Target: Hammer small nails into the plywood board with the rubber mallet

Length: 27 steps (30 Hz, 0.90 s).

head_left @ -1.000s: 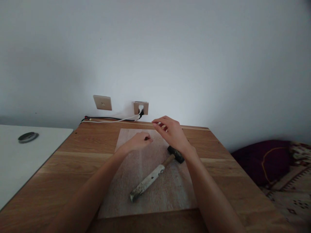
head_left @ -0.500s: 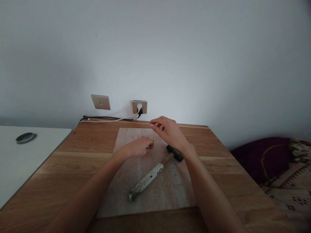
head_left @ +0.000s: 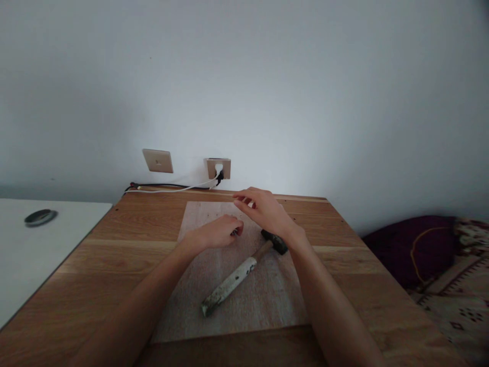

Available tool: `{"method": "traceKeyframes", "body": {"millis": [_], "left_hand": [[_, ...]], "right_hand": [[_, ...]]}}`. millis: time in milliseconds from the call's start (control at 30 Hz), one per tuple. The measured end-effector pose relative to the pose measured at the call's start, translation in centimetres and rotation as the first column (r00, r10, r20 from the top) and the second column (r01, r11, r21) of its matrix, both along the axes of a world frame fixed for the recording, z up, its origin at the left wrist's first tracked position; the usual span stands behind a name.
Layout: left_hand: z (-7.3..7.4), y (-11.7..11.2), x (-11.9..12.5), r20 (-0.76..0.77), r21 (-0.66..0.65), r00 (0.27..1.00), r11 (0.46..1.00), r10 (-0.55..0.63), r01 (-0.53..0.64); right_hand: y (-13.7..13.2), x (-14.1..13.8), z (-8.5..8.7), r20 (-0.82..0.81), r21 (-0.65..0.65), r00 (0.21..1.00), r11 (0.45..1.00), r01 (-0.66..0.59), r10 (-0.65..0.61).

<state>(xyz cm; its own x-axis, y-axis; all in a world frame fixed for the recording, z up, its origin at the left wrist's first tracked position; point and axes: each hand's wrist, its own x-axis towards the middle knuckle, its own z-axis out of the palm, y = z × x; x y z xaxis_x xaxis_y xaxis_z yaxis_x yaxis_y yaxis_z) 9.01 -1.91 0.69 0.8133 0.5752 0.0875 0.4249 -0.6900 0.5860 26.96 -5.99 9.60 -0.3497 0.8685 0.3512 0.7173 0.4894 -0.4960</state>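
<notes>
A wooden board point(head_left: 229, 323) lies flat beneath both hands. My left hand point(head_left: 220, 232) is low over its middle, fingers curled around small shiny metal pieces point(head_left: 234, 232), too little exposed to name. Farther back and to the right, my right hand point(head_left: 262, 206) hovers above the board. Its fingers are bent and the thumb stands slightly apart from them; I see nothing between the tips. A hammer point(head_left: 233, 280) rests diagonally on the board between my forearms. Its white, worn handle points toward me, and its dark head lies beside my right wrist, partly covered by it.
The board sits on a wooden table point(head_left: 114, 260). Behind it, cables point(head_left: 171, 187) run along the wall to a socket point(head_left: 225, 168). At left is a white surface point(head_left: 34, 265) with a round dark-and-grey object point(head_left: 40, 217). Purple fabric point(head_left: 405, 250) lies at right.
My right hand has shifted slightly down and left, closer to my left hand, its thumb a little farther from the fingers. The hammer and board stay put.
</notes>
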Motion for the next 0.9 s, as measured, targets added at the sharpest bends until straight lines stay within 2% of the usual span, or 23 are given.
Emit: {"method": "traceKeyframes", "body": {"millis": [500, 767, 900], "left_hand": [[0.31, -0.07, -0.07, -0.018, 0.012, 1.0, 1.0, 0.005, -0.005], [0.6, -0.02, -0.02, -0.158, 0.095, 0.987, 0.995, -0.015, 0.03], [0.82, -0.09, -0.03, -0.177, 0.115, 0.984, 0.993, -0.006, 0.026]], "right_hand": [[-0.06, -0.06, 0.08, -0.003, -0.029, 1.0, 1.0, 0.0, 0.0], [0.03, 0.08, -0.03, 0.024, -0.039, 1.0, 0.999, 0.003, -0.002], [0.06, 0.05, -0.11, 0.028, -0.044, 1.0, 0.999, 0.003, -0.001]]}}
